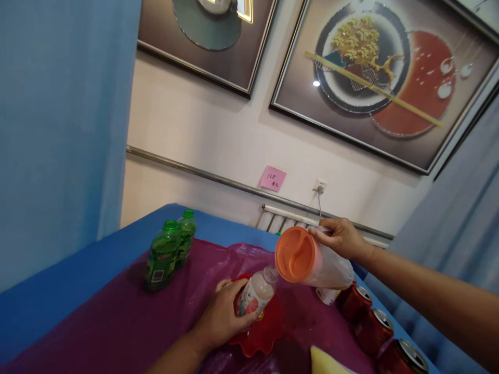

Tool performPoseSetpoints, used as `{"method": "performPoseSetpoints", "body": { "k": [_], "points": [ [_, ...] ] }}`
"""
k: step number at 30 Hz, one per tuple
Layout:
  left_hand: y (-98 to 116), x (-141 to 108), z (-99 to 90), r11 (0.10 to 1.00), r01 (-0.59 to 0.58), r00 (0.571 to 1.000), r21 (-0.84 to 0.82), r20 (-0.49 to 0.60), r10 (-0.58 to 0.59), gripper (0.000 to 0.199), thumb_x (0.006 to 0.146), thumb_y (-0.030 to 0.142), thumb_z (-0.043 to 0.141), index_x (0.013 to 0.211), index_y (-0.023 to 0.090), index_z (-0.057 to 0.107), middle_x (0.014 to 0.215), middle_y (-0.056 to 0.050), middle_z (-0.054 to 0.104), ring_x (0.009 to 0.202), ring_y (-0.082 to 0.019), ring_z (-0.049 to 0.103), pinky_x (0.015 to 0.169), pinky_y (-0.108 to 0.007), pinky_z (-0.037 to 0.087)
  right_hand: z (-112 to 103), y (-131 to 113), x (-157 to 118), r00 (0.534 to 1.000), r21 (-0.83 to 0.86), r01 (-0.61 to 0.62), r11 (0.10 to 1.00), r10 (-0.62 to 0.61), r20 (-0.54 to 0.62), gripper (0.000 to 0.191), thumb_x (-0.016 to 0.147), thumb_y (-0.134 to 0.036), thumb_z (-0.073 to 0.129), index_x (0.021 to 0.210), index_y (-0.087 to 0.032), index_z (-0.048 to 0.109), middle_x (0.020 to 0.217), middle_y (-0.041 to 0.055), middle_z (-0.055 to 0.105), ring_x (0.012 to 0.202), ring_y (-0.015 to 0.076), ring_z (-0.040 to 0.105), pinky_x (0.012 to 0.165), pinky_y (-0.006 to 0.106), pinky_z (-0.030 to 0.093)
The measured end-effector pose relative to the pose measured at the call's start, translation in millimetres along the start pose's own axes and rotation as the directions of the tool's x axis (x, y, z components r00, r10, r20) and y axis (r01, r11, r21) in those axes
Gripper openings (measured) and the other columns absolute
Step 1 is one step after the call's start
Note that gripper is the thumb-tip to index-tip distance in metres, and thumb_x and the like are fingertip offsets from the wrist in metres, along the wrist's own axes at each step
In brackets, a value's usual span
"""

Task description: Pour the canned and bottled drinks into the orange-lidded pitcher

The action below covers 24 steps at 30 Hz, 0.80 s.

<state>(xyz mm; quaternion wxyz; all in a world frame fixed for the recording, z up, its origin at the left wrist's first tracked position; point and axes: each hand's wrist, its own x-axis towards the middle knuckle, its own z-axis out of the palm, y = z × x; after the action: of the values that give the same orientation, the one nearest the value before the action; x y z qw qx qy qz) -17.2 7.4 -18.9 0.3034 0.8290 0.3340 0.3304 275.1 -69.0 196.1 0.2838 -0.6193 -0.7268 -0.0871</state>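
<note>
My left hand [220, 314] is wrapped round a small clear bottle [255, 293] with a printed fruit label, its uncapped mouth tilted to the right. Beneath it lies a red scalloped dish [267, 327]. My right hand [339, 236] grips the handle of a translucent pitcher [331, 267] with an orange lid [295, 254]. The pitcher is tipped on its side, and its lid faces left, close beside the bottle's mouth. I cannot make out any stream of liquid between them.
Two green bottles [161, 257] stand at the left on the purple sheet [128, 306]. Several red cans [374, 330] line the table's right side, near a white cup-like object [326, 295]. Something yellow [327, 361] lies at the front. Behind are a radiator [275, 221] and a wall socket [319, 185].
</note>
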Motion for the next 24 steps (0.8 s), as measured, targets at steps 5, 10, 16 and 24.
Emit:
{"method": "performPoseSetpoints", "body": {
  "k": [5, 10, 16, 24],
  "points": [
    [2.5, 0.3, -1.0, 1.0, -0.004, 1.0, 0.001, -0.004, 0.004, 0.067, 0.065, 0.034, 0.08, 0.129, 0.023, 0.064, 0.127, -0.008, 0.07, 0.12, -0.035, 0.057, 0.11, -0.053, 0.04, -0.8, -1.8, 0.3, 1.0, 0.01, -0.004, 1.0, 0.004, 0.001, 0.057, 0.086, -0.064, 0.056, 0.056, -0.022, 0.033, 0.055, -0.0056, 0.025, 0.053, 0.0096, 0.024, 0.048, 0.026, 0.018],
    [0.2, 1.3, 0.9, 1.0, -0.022, 1.0, 0.007, -0.009, 0.022, 0.065, 0.066, 0.036, 0.08, 0.128, 0.025, 0.064, 0.126, -0.008, 0.07, 0.119, -0.035, 0.057, 0.108, -0.052, 0.041, -0.4, -0.4, -0.5, 1.0, 0.025, -0.014, 1.0, 0.013, 0.012, 0.056, 0.087, -0.061, 0.058, 0.056, -0.022, 0.033, 0.055, -0.0059, 0.025, 0.054, 0.0095, 0.024, 0.049, 0.026, 0.017],
    [0.9, 0.4, 0.4, 1.0, -0.028, 1.0, -0.011, -0.012, 0.027, 0.065, 0.066, 0.035, 0.079, 0.128, 0.023, 0.064, 0.124, -0.008, 0.071, 0.116, -0.033, 0.058, 0.106, -0.05, 0.043, -0.5, -0.3, -0.6, 1.0, 0.025, -0.014, 1.0, 0.014, 0.011, 0.056, 0.087, -0.062, 0.058, 0.056, -0.022, 0.034, 0.056, -0.006, 0.025, 0.054, 0.0094, 0.023, 0.049, 0.027, 0.017],
    [4.8, 0.6, -2.0, 1.0, -0.015, 1.0, -0.019, 0.002, 0.015, 0.067, 0.065, 0.035, 0.081, 0.129, 0.024, 0.064, 0.126, -0.007, 0.07, 0.118, -0.033, 0.058, 0.111, -0.052, 0.039, -0.6, -2.5, -0.6, 1.0, 0.033, -0.013, 0.999, 0.013, 0.002, 0.056, 0.086, -0.061, 0.058, 0.056, -0.022, 0.033, 0.056, -0.0059, 0.024, 0.054, 0.0092, 0.023, 0.049, 0.026, 0.016]
  ]
}}
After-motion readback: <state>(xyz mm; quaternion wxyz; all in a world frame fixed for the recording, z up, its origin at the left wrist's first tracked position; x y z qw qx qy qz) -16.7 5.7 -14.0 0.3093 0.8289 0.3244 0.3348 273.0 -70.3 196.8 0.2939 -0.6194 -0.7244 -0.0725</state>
